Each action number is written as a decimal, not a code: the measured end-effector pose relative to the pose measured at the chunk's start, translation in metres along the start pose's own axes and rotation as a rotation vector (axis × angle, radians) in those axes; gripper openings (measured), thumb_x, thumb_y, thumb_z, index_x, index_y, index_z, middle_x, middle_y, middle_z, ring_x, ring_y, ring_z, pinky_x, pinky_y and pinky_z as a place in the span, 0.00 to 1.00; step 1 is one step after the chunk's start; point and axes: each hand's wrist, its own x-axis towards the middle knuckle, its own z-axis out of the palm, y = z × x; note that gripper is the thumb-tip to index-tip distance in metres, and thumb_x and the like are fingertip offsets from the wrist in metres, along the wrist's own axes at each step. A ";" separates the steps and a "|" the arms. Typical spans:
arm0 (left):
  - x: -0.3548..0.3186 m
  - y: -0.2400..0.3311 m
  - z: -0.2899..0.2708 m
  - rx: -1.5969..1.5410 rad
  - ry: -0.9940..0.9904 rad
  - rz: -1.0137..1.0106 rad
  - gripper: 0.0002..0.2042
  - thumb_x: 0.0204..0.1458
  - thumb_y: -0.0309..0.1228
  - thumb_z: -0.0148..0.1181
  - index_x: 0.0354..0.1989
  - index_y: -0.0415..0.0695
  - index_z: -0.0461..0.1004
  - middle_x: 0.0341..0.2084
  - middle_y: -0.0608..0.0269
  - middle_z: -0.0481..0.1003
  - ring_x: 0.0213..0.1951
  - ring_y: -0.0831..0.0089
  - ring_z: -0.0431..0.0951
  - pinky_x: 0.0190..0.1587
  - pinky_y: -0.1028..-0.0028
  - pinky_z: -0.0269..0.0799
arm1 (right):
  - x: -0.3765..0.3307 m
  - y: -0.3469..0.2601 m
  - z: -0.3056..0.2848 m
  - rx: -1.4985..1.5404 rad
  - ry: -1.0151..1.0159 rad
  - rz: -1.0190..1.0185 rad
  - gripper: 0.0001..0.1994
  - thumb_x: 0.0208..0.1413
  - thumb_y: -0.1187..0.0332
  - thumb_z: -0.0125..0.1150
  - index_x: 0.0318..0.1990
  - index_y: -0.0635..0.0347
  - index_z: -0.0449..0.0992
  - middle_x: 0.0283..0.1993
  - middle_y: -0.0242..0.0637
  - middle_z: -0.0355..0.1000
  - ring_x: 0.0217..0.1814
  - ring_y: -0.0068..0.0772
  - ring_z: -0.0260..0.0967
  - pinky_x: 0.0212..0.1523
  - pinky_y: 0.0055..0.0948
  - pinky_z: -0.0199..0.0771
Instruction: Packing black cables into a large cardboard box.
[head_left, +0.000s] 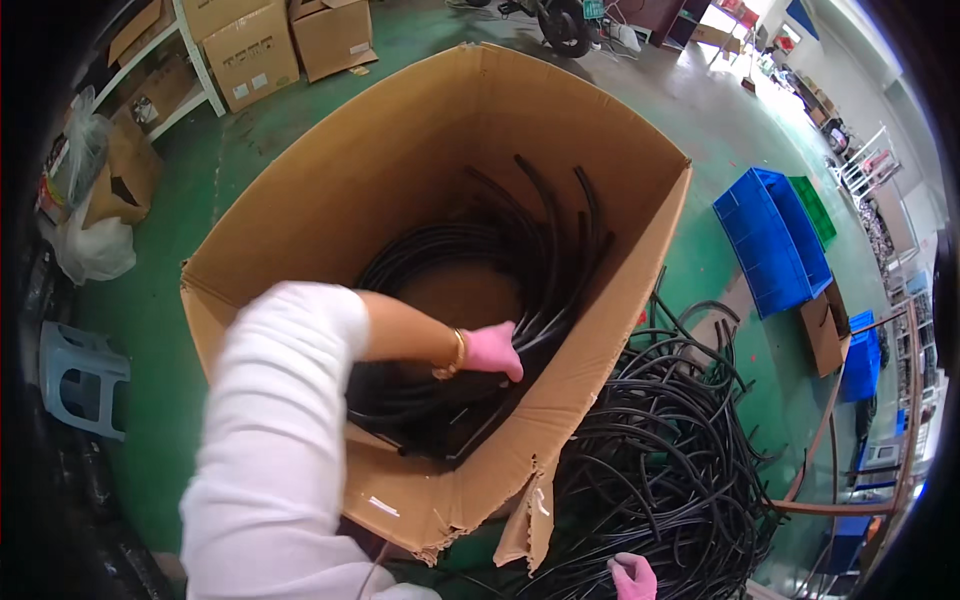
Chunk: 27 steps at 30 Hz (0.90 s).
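My left hand (493,352), in a pink glove, reaches down inside a large cardboard box (400,150). Its fingers are closed on a few black hoses (545,325) at the box's right inner side. More black hoses (425,245) lie coiled in a ring on the bottom. Some of their cut ends stand up against the far right wall. At the lower edge my right hand (633,577), also pink-gloved, is beside a tangled heap of black hose pieces (680,440) on the floor. Its fingers are curled, and whatever they may hold is hidden.
The box's near wall is torn, with a ragged flap (528,520). Blue crates (770,240) stand on the green floor to the right. A blue-grey plastic stool (85,380) is at the left. Cardboard cartons (250,55) and a shelf occupy the far left.
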 end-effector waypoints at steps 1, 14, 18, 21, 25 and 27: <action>-0.019 0.006 -0.022 0.018 0.030 0.068 0.34 0.32 0.37 0.71 0.48 0.29 0.65 0.38 0.40 0.77 0.42 0.54 0.79 0.45 0.65 0.75 | 0.006 0.002 0.001 0.008 -0.019 -0.003 0.12 0.58 0.69 0.64 0.47 0.63 0.77 0.44 0.35 0.77 0.47 0.24 0.71 0.52 0.24 0.71; -0.236 0.224 -0.175 0.116 0.736 0.360 0.22 0.44 0.23 0.62 0.50 0.36 0.66 0.29 0.64 0.72 0.28 0.80 0.73 0.31 0.78 0.71 | 0.039 0.069 -0.020 0.039 0.083 -0.030 0.11 0.53 0.74 0.67 0.42 0.66 0.76 0.36 0.32 0.76 0.36 0.19 0.72 0.40 0.20 0.74; -0.151 0.182 -0.143 0.151 0.672 0.207 0.23 0.44 0.27 0.63 0.47 0.34 0.61 0.30 0.57 0.72 0.29 0.70 0.74 0.33 0.71 0.73 | 0.029 0.037 -0.021 -0.053 0.041 -0.054 0.11 0.57 0.70 0.64 0.45 0.64 0.76 0.40 0.36 0.77 0.42 0.23 0.72 0.47 0.23 0.72; -0.042 0.103 -0.081 0.151 0.509 0.216 0.20 0.46 0.25 0.57 0.46 0.34 0.57 0.23 0.47 0.70 0.27 0.56 0.75 0.34 0.60 0.73 | 0.008 0.010 -0.024 -0.161 0.016 -0.004 0.13 0.60 0.66 0.62 0.48 0.62 0.76 0.45 0.39 0.77 0.47 0.28 0.72 0.52 0.27 0.71; 0.069 -0.006 0.016 0.173 0.433 -0.065 0.25 0.48 0.26 0.55 0.53 0.29 0.54 0.33 0.32 0.75 0.40 0.45 0.79 0.43 0.54 0.74 | -0.003 0.008 -0.022 -0.170 -0.001 -0.006 0.13 0.60 0.67 0.61 0.49 0.63 0.75 0.45 0.39 0.77 0.47 0.28 0.72 0.51 0.27 0.71; 0.084 -0.009 0.065 0.170 0.254 -0.225 0.30 0.55 0.28 0.50 0.66 0.36 0.50 0.49 0.36 0.73 0.52 0.42 0.75 0.55 0.51 0.68 | -0.010 0.016 -0.025 -0.211 0.020 -0.047 0.13 0.60 0.67 0.61 0.49 0.63 0.76 0.45 0.39 0.77 0.46 0.29 0.73 0.51 0.28 0.71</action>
